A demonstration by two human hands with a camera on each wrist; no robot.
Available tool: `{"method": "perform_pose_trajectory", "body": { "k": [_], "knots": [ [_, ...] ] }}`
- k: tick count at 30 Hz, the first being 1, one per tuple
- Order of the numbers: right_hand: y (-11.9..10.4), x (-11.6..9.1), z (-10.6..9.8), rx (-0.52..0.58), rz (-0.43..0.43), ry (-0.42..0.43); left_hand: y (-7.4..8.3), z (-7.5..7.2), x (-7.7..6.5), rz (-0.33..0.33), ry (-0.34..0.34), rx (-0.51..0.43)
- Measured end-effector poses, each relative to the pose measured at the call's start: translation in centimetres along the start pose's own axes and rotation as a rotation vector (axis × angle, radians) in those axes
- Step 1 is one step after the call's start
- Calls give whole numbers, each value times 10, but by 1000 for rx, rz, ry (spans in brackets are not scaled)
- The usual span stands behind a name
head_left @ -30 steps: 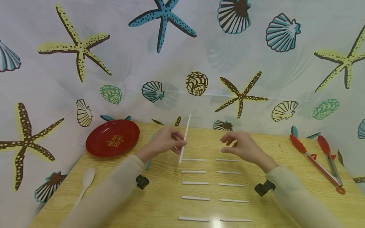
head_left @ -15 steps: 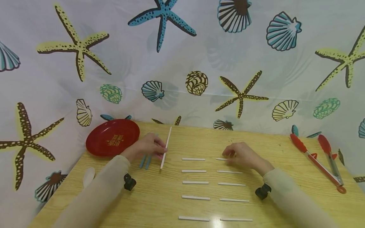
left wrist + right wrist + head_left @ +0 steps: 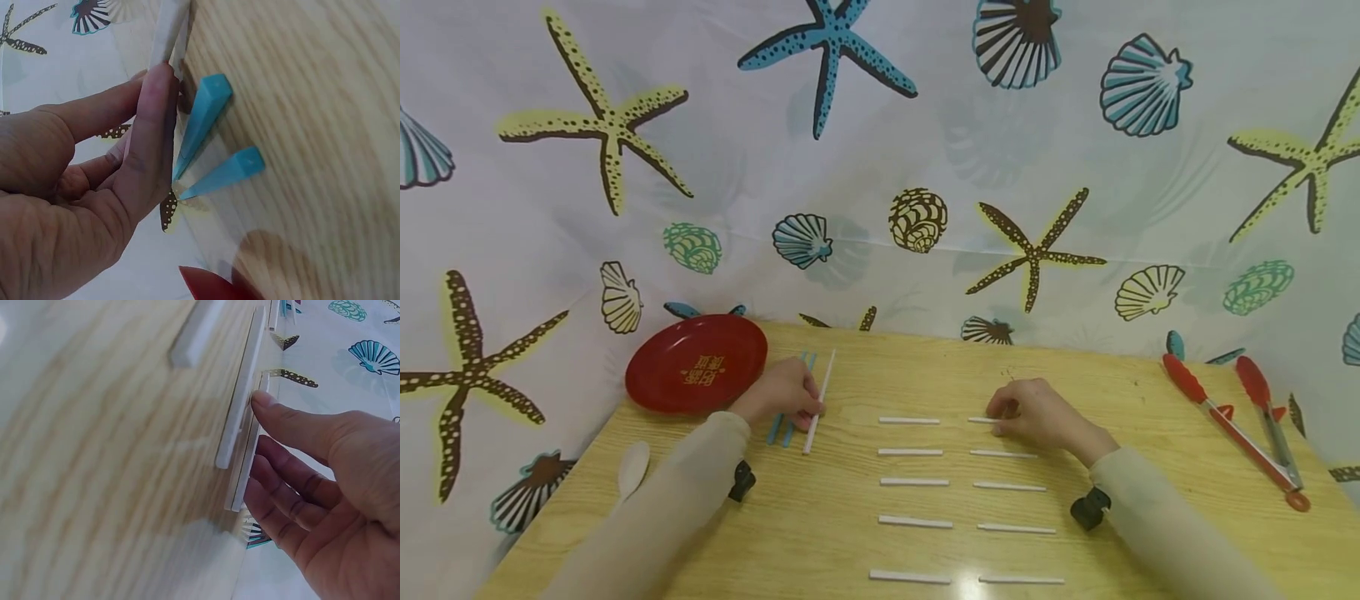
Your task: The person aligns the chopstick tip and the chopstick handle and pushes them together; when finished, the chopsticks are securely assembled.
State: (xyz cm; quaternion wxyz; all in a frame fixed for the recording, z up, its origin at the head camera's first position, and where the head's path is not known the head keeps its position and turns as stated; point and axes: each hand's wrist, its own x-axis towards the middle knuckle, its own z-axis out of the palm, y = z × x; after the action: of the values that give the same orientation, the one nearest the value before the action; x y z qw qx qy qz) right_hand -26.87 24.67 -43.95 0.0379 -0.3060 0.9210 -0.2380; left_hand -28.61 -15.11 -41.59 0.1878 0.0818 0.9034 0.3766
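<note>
Left: two blue chopsticks; over them, on my feed, the left hand, reaching from near left, pinches a white chopstick; the right hand, fingers bent, grips the farthest white stick at right.

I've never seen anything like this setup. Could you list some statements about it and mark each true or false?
1. The left hand holds a white stick. True.
2. The spoon is in the right hand. False: the spoon lies off to the left, and the right hand pinches another white stick.
3. Two blue sticks lie beside the left hand. True.
4. The oval plate is green. False: it is red with gold markings.
5. The tongs with red tips lie on the right. True.
</note>
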Motion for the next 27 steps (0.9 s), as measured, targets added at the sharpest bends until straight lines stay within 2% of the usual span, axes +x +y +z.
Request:
{"method": "perform_pose_trajectory", "body": {
  "k": [3, 7, 11, 22, 27],
  "knots": [
    [1, 0, 2, 0, -1, 2, 2, 2, 1, 5, 31, 101],
    [1, 1, 3, -12, -6, 6, 4, 2, 1, 12, 61, 183],
    [2, 1, 4, -18, -9, 10, 5, 2, 2, 14, 84, 223],
    [3, 0, 2, -18, -9, 28, 9, 1, 6, 15, 88, 318],
    [3, -1, 6, -10, -20, 46, 13, 2, 3, 3, 120, 356]
  ]
}}
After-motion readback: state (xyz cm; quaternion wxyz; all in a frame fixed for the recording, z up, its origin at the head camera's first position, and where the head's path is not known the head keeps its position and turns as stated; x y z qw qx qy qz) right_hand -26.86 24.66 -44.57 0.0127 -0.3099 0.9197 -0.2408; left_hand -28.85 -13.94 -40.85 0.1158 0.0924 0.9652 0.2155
